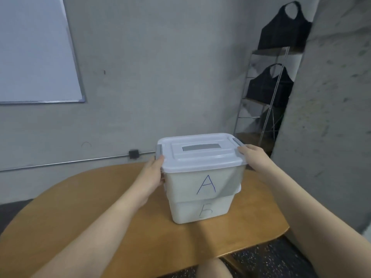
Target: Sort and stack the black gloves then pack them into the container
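Two white plastic containers are stacked on the wooden table (80, 217). The upper container (200, 183) is marked "A" and wears a white lid (198, 155) with grey latches. The lower container (200, 211) is marked "B". My left hand (150, 173) holds the left side of container A under the lid edge, near the left latch. My right hand (255, 157) holds the right side by the right latch. No black gloves show; the container walls are opaque.
A whiteboard (36, 49) hangs on the grey wall at the left. At the back right a metal shelf (267, 109) carries two black bags (285, 29). A concrete pillar stands at the right. The table's edge runs close in front of me.
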The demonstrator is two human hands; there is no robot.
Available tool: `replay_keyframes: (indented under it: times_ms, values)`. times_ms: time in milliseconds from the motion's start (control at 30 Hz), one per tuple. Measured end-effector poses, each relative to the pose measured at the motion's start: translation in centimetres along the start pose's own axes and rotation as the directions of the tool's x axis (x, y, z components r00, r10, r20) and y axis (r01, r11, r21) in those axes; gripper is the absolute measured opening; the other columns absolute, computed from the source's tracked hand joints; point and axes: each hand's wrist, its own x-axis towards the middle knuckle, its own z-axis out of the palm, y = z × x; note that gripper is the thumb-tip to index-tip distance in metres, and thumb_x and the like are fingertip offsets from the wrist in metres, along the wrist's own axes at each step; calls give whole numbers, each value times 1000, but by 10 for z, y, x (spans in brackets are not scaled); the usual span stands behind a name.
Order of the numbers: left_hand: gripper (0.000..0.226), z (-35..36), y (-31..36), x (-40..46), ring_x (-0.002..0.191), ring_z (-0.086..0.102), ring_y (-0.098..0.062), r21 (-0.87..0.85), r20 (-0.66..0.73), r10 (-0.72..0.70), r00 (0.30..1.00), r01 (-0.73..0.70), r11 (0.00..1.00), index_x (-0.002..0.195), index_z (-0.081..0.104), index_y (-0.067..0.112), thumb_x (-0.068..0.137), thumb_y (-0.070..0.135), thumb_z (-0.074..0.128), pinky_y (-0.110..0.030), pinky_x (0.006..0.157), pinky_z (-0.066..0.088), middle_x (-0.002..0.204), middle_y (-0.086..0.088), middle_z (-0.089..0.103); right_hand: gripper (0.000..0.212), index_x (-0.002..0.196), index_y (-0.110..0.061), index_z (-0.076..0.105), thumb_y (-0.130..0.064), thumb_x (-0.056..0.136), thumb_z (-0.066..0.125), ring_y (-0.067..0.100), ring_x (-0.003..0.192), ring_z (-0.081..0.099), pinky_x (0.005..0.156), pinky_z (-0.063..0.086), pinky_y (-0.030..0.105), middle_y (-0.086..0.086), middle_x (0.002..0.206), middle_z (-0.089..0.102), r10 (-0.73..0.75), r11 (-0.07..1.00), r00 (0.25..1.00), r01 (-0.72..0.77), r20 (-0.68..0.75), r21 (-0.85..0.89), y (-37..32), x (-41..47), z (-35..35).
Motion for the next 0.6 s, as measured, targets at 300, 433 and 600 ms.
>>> replay_keyframes:
  times_ms: [300,433,600]
  values:
    - [54,25,-6,34,126,60,-23,67,-55,-30,998,34,997,142,51,25,100,54,37,-50,113,44,138,0,63,47,146,-13,49,-40,108,47,31,111,65,99,56,49,9,126,64,9,998,999,-7,42,-60,15,42,3]
    - [71,34,-3,42,129,55,-36,180,-132,-28,991,52,982,138,50,15,86,60,29,-52,110,43,138,-17,59,51,148,-13,47,-42,107,45,34,109,65,97,57,53,12,126,63,38,993,998,-32,56,-111,12,52,2]
    - [48,39,11,33,125,55,-43,317,-150,-26,988,73,946,121,53,7,104,44,28,-51,108,46,124,-25,57,50,153,-13,42,-37,109,42,33,102,58,63,53,37,16,137,57,38,971,999,-32,22,-236,1,48,3]
